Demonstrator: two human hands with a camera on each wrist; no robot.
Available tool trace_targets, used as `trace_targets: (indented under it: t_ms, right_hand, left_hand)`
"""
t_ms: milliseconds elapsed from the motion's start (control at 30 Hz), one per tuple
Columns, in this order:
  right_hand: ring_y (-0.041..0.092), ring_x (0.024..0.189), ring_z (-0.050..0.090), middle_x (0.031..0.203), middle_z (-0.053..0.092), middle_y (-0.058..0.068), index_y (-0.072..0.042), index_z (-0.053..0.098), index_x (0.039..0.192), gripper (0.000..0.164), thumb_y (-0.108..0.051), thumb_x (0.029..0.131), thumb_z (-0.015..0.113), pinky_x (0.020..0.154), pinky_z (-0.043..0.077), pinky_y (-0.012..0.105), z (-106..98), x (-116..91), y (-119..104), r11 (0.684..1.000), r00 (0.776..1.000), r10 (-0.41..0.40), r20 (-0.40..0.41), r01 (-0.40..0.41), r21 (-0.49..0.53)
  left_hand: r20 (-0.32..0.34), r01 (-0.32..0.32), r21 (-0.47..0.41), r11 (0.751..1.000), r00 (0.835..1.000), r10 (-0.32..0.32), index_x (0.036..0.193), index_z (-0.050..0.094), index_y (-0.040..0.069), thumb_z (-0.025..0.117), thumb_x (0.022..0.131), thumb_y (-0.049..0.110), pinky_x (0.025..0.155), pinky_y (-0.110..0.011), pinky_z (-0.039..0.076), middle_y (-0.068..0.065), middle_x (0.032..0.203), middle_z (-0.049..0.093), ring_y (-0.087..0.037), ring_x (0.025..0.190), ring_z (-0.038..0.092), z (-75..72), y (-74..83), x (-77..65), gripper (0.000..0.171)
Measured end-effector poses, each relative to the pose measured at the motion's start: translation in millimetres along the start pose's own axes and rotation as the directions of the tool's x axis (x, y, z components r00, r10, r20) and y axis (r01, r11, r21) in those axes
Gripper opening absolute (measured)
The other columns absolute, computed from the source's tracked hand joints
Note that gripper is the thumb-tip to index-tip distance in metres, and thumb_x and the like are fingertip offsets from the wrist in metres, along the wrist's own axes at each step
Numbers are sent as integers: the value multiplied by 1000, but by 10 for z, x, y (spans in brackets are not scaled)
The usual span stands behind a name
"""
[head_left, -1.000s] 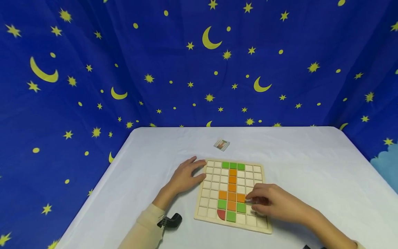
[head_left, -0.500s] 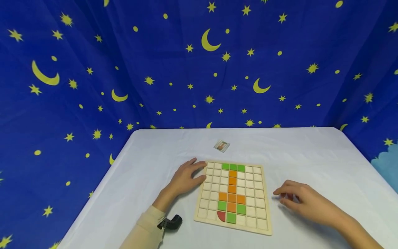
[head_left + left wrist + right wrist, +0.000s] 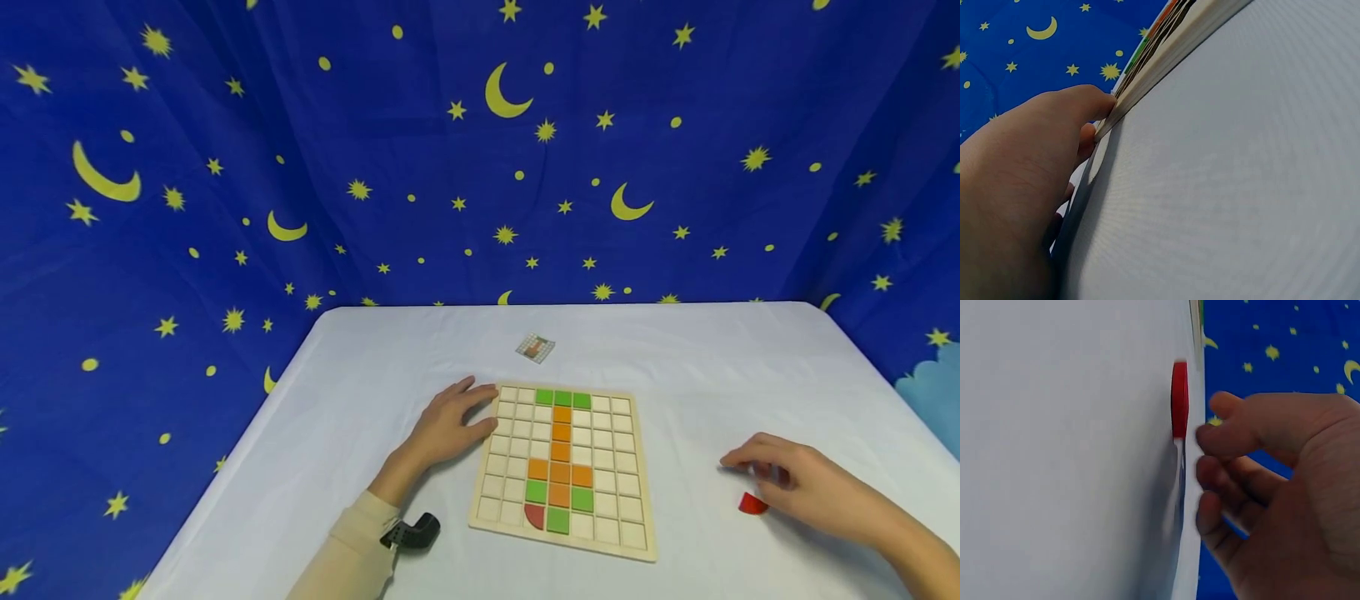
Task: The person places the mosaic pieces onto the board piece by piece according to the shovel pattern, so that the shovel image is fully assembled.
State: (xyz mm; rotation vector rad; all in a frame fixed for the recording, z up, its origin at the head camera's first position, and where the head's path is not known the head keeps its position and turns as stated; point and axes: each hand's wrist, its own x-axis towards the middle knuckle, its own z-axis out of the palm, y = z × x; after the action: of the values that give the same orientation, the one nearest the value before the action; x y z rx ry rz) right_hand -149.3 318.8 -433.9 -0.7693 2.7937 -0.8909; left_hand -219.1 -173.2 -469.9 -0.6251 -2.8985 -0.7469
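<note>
A wooden grid board (image 3: 642, 477) lies on the white tabletop. Green square tiles (image 3: 582, 499) and orange ones (image 3: 560, 472) fill some of its cells, and a red quarter-circle piece (image 3: 534, 517) sits in the bottom row. My left hand (image 3: 447, 423) rests at the board's left edge, its thumb and fingers touching the rim (image 3: 1141, 90). Right of the board, my right hand (image 3: 806, 482) hovers with loosely bent fingers beside a second red quarter-circle piece (image 3: 752, 504) on the table. In the right wrist view, the fingers are apart from this red piece (image 3: 1179, 400) and hold nothing visible.
Beyond the board lies a small card (image 3: 536, 348) printed with a grid pattern. A blue curtain (image 3: 420, 150) with yellow moons and stars surrounds the table's far side and flanks. A black wrist strap device (image 3: 412, 533) is on the left forearm.
My right hand has moved right, off the board and over the table. The second red piece now shows below it. My left hand and the board have stayed put.
</note>
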Motion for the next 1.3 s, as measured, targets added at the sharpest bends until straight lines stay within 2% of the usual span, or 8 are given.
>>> trace_targets:
  t_ms: [167,300,533,633,700,867,1100,1300]
  right_hand:
    - [7,82,50,102,58,-10,-24,66,113,41,-1,80,71,65,44,22,-3,-25,70,1000,997,24,68,-25,18]
    - [6,80,50,97,59,-11,-23,66,113,34,-9,83,72,63,44,22,7,-16,54,999,995,35,89,-38,34]
    - [6,77,53,89,60,-12,-19,64,104,25,-4,84,68,62,45,22,15,-65,14,994,990,-15,139,0,107]
    - [8,78,52,90,59,-10,-16,61,105,26,-10,83,72,62,44,23,48,-47,-58,987,981,8,193,-38,154]
    - [8,77,52,89,58,-10,-16,60,108,31,-17,81,76,61,43,24,76,-29,-101,988,979,-3,204,-29,153]
    - [6,76,50,90,56,-14,-18,59,107,35,-25,79,79,60,42,22,113,-58,-112,994,985,-73,153,60,87]
    - [3,72,48,84,54,-15,-21,62,100,27,-27,80,79,56,39,22,134,-102,-99,998,995,-31,97,26,52]
    - [5,72,51,84,55,-14,-26,63,99,24,-21,81,78,56,41,22,188,-57,-147,994,993,-91,76,86,68]
  left_hand:
    - [-12,2,-3,1000,1000,-2,136,56,30,60,90,50,109,-49,27,14,140,49,-18,139,29,14,-15,-5,50]
    - [-9,5,-2,1000,1000,-5,136,56,30,60,90,51,109,-49,26,15,140,49,-17,139,28,8,-15,-6,51]
    - [8,11,-10,1000,1000,-11,137,54,30,59,90,52,109,-49,26,14,141,47,-18,140,28,-13,0,9,52]
    - [10,15,-7,1000,1000,-15,138,54,31,59,90,52,109,-49,26,14,142,47,-18,140,28,-24,4,14,52]
    - [5,17,-5,1000,1000,-17,137,54,31,59,90,52,109,-49,26,13,141,48,-18,140,28,-29,5,15,52]
    - [11,28,-1,1000,1000,-28,137,54,32,59,90,53,109,-49,27,13,142,47,-18,140,28,-21,3,15,52]
    - [8,12,-1,1000,1000,-12,138,54,31,59,90,52,109,-48,26,13,142,47,-19,140,28,-8,-1,43,52]
    - [16,16,-4,1000,1000,-16,138,54,31,60,90,51,109,-48,26,12,142,47,-18,140,28,-12,-11,27,52]
